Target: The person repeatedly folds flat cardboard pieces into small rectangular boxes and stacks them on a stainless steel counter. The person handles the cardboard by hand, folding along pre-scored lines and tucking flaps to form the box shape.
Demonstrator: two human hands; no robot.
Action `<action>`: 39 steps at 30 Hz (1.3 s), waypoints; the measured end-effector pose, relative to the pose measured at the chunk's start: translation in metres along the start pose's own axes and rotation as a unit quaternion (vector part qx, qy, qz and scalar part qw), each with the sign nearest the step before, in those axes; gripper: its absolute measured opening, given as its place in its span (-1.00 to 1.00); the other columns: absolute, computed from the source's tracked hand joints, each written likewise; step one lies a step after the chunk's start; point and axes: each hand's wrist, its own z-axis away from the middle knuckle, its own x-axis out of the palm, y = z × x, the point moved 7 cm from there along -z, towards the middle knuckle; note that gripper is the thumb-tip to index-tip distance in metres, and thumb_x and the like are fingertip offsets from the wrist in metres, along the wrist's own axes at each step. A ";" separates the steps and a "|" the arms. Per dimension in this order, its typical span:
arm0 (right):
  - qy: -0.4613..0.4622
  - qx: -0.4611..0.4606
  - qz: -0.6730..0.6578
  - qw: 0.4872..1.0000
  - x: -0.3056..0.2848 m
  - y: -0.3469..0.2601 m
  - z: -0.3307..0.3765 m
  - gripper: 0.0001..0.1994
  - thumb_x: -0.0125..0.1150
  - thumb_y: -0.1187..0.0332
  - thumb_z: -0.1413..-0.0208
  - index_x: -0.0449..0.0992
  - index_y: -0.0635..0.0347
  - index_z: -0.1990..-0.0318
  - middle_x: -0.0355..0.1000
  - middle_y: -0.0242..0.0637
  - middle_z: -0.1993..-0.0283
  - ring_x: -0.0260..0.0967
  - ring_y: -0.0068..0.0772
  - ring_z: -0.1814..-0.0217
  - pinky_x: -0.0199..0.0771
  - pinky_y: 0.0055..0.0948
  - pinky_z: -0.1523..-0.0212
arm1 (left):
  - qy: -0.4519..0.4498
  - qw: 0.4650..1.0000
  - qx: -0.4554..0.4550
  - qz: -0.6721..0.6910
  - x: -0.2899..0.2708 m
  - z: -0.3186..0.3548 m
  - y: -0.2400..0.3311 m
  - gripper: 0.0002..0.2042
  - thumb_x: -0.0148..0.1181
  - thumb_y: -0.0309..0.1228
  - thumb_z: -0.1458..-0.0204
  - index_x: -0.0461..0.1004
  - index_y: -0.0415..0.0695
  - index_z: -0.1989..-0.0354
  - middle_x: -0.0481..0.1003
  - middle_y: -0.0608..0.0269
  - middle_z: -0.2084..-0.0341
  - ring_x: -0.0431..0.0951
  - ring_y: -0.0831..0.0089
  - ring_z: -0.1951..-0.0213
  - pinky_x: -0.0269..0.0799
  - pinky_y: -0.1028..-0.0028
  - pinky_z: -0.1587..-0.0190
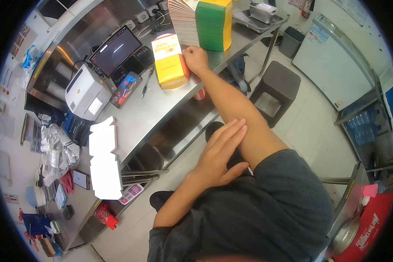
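Note:
My right arm reaches across to the metal counter, and my right hand (195,59) is closed into a fist at the right side of a carton. That yellow and white food carton (169,65) stands folded into shape near the counter's edge. The inside of the fist is hidden, so I cannot make out what, if anything, it holds. My left hand (220,155) lies on my right forearm near the elbow, fingers stretched out and thumb apart, with nothing in it. Behind the carton rise a fanned stack of flat cartons (183,24) and a green and yellow stack (214,26).
Left along the counter (142,114) are a tablet (116,50), a phone (125,89), a pen (147,83), a white printer (86,92) and unfolded white cardboard (104,159). A dark stool (275,89), grey bin (292,42) and white chest freezer (334,61) stand right.

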 end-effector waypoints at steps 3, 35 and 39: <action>0.008 0.015 0.015 1.000 0.001 0.003 -0.001 -0.75 0.31 0.21 -0.18 0.72 0.23 0.28 0.68 -0.06 0.28 0.65 -0.01 0.20 0.59 -0.14 0.10 | -0.001 1.000 0.000 0.000 0.003 -0.001 0.000 -0.23 0.22 0.07 -0.30 0.33 -0.37 -0.43 0.37 -0.21 -0.41 0.34 -0.15 -0.45 0.18 0.04 -0.48; 0.000 0.030 -0.001 1.000 -0.002 -0.001 0.000 -0.76 0.34 0.22 -0.14 0.72 0.23 0.30 0.69 -0.04 0.28 0.67 0.00 0.17 0.60 -0.15 0.05 | 0.031 0.999 0.019 -0.022 -0.008 0.005 0.008 -0.32 0.32 -0.10 -0.22 0.43 -0.42 -0.35 0.44 -0.27 -0.34 0.45 -0.15 -0.38 0.36 0.08 -0.39; -0.001 0.028 0.000 1.000 -0.003 -0.001 0.001 -0.75 0.34 0.21 -0.14 0.72 0.22 0.29 0.69 -0.04 0.26 0.66 0.02 0.16 0.59 -0.14 0.04 | 0.011 1.000 0.019 -0.001 -0.001 0.006 0.006 -0.26 0.21 0.02 -0.32 0.37 -0.44 -0.40 0.41 -0.34 -0.36 0.40 -0.23 -0.42 0.26 0.04 -0.46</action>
